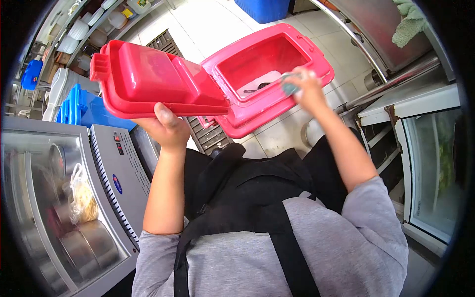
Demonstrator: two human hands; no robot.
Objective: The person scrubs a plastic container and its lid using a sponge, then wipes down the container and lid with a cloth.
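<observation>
A red plastic bin [237, 121] stands on the floor, its hinged lid [153, 74] raised toward the left. My left hand [166, 126] grips the lower edge of the lid, thumb on the near rim. Above the right side of the bin's rim is my right hand [307, 89], blurred by motion and closed on a small greenish cloth or sponge [290, 86]. Through the opening, something white [260, 83] and some dark items, too small to name, show inside the bin.
Left stands a glass-fronted cabinet [111, 168] with pots and a plastic bag; blue containers [89, 110] sit behind it. A floor drain grate [166, 43] runs past the bin. Right are a metal rail [410, 76] and a glass-door unit [435, 168]. A blue bin [262, 9] is ahead.
</observation>
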